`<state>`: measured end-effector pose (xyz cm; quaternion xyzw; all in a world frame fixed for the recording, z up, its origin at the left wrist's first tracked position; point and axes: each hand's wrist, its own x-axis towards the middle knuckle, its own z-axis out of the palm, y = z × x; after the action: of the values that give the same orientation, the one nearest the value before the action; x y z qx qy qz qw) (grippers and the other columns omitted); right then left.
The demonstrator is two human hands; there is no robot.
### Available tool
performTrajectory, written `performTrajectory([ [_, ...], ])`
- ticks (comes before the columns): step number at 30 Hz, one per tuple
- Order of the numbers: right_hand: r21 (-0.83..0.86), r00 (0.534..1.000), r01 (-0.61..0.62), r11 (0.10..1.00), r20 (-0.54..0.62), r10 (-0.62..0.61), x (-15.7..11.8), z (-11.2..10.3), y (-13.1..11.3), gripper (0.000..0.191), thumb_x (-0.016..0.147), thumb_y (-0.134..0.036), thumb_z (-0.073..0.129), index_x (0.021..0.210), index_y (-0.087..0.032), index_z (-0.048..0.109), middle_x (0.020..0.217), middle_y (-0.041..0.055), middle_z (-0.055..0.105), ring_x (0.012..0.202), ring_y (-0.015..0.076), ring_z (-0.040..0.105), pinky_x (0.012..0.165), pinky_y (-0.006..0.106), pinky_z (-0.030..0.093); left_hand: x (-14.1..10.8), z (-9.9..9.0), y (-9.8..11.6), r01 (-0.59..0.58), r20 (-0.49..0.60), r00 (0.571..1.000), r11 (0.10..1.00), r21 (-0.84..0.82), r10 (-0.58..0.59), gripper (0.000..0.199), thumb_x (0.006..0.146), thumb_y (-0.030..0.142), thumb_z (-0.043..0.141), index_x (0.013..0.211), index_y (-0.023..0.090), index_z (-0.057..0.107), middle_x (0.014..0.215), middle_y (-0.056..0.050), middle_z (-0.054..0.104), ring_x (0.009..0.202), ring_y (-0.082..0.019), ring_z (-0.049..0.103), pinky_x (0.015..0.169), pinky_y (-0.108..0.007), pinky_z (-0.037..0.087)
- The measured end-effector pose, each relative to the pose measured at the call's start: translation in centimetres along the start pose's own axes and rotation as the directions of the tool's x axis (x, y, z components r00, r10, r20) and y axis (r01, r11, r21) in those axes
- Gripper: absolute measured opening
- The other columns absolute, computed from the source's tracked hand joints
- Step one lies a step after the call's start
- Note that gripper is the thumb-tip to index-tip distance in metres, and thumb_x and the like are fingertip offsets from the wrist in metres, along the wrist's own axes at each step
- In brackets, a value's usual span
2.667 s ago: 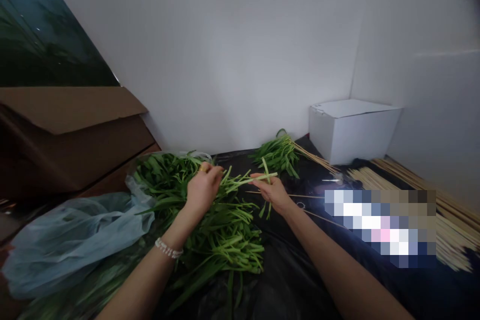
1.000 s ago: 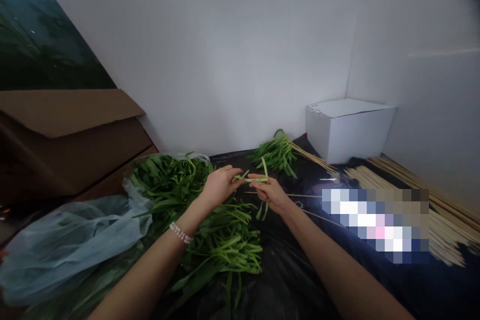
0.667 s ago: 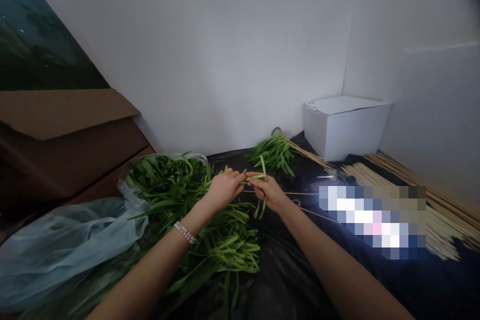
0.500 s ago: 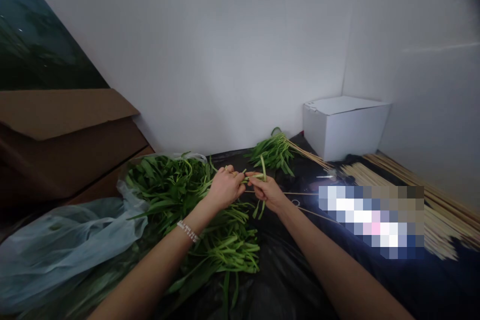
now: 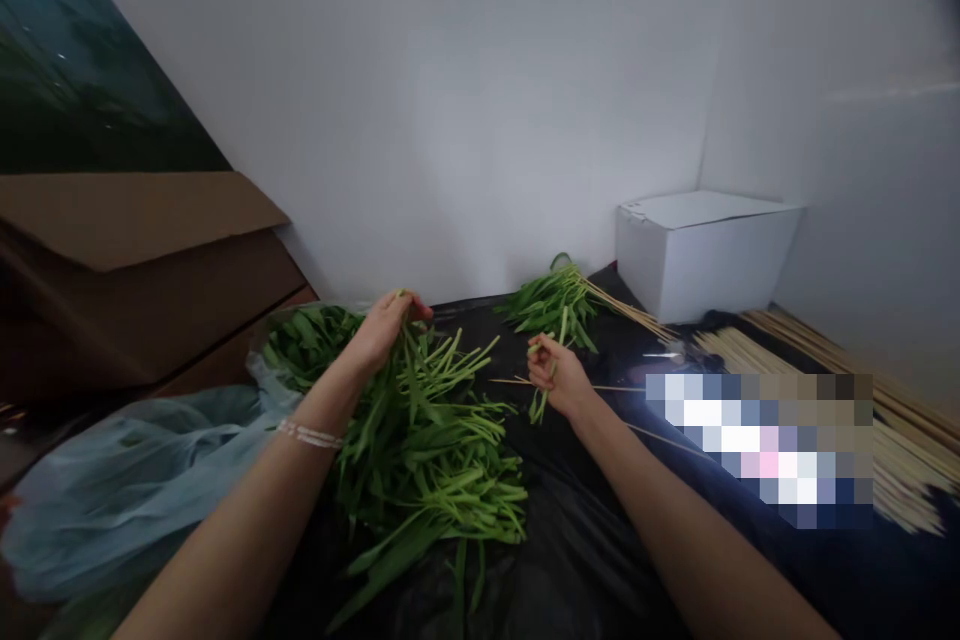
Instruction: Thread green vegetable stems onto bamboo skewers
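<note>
left hand: fingers pinched together at the upper edge of the heap, apparently grasping a leafy stem that hangs below them (exact contact hidden by the back of the hand). right hand: fingers curled around short cut stalks, ends poking out above and below the fist. the heap of greens lies between the forearms on black sheeting, stalk ends pointing right. thin sticks lie beside and partly behind the right hand. beyond it, near the wall, a leafy bundle sits on the ends of several skewers. far right: a stack of pale sticks, near a white box. left side: translucent plastic bag, in front of a cardboard box.
</note>
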<state>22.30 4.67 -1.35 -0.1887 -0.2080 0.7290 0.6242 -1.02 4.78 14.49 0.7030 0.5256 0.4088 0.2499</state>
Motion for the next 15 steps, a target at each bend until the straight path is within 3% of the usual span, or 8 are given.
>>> performTrajectory([
  [2,0.006,0.998,-0.032,0.999,-0.046,0.032,-0.1,0.0,0.1,0.016,0.08,-0.025,0.059,0.067,-0.017,0.06,0.056,-0.0003,0.061,0.039,0.0075,0.048,0.034,0.017,0.033,-0.1,-2.1,0.5,0.014,0.049,0.999,1.0,-0.022,-0.012,0.03,0.089,0.046,0.036,0.095,0.02,0.051,0.07,0.001,0.055,0.064,-0.014,0.055,0.062,-0.027,0.047],
  [4,0.008,0.996,-0.063,0.998,-0.067,0.064,-0.4,0.1,0.4,0.014,0.078,-0.017,0.054,0.065,-0.017,0.058,0.068,0.0053,0.069,0.057,0.0132,0.063,0.052,0.023,0.05,-0.2,-3.3,0.4,0.004,0.073,0.997,0.998,0.055,-0.008,0.033,0.088,0.049,0.041,0.099,0.021,0.055,0.063,0.004,0.049,0.058,-0.013,0.05,0.059,-0.026,0.045],
  [6,-0.003,0.995,-0.089,0.996,-0.054,0.089,-0.6,0.2,0.7,0.011,0.071,-0.011,0.051,0.065,-0.017,0.058,0.074,0.0073,0.071,0.067,0.016,0.067,0.064,0.029,0.055,-0.3,-3.5,-0.3,-0.015,0.078,0.997,0.976,0.219,-0.003,0.033,0.081,0.046,0.057,0.1,0.019,0.061,0.061,0.003,0.05,0.06,-0.015,0.051,0.062,-0.027,0.044],
  [8,-0.04,0.995,-0.097,0.994,-0.04,0.096,-0.7,0.2,0.9,0.011,0.066,-0.009,0.051,0.068,-0.017,0.059,0.067,0.0043,0.069,0.058,0.0134,0.063,0.057,0.026,0.052,-0.4,-2.7,-1.7,-0.033,0.103,0.994,0.815,0.578,-0.032,0.034,0.077,0.038,0.064,0.104,0.019,0.064,0.067,-0.001,0.06,0.07,-0.02,0.059,0.07,-0.03,0.046],
  [10,-0.09,0.996,-0.083,0.992,-0.025,0.081,-0.7,0.1,0.9,0.011,0.064,-0.011,0.054,0.071,-0.017,0.059,0.054,-0.0019,0.06,0.04,0.0083,0.049,0.04,0.02,0.039,-0.8,-1.2,-3.5,-0.065,0.141,0.982,0.48,0.875,-0.125,0.027,0.082,0.032,0.057,0.104,0.02,0.066,0.082,-0.009,0.069,0.086,-0.025,0.065,0.078,-0.033,0.047],
  [11,-0.117,0.997,-0.074,0.99,-0.015,0.073,-0.6,0.1,0.9,0.011,0.064,-0.013,0.056,0.073,-0.017,0.059,0.048,-0.0054,0.054,0.034,0.0062,0.04,0.035,0.018,0.03,-1.2,-0.4,-4.4,-0.078,0.158,0.972,0.395,0.916,-0.176,0.023,0.085,0.03,0.052,0.097,0.019,0.069,0.087,-0.012,0.07,0.09,-0.027,0.066,0.08,-0.034,0.047],
  [13,-0.167,0.998,-0.057,0.984,0.007,0.058,-0.6,0.0,0.9,0.014,0.063,-0.016,0.063,0.076,-0.019,0.059,0.04,-0.0113,0.04,0.029,0.0039,0.025,0.032,0.017,0.016,-1.9,1.3,-6.0,-0.106,0.199,0.951,0.357,0.928,-0.236,0.023,0.086,0.029,0.05,0.089,0.018,0.071,0.092,-0.015,0.072,0.093,-0.027,0.068,0.08,-0.034,0.048],
  [15,-0.206,0.998,-0.057,0.977,0.026,0.063,-0.6,0.0,1.0,0.02,0.061,-0.018,0.069,0.078,-0.019,0.059,0.037,-0.0145,0.031,0.029,0.0032,0.02,0.032,0.017,0.011,-2.6,2.7,-7.4,-0.123,0.223,0.941,0.356,0.926,-0.255,0.024,0.086,0.03,0.052,0.087,0.017,0.072,0.096,-0.017,0.072,0.095,-0.029,0.068,0.079,-0.035,0.049],
])
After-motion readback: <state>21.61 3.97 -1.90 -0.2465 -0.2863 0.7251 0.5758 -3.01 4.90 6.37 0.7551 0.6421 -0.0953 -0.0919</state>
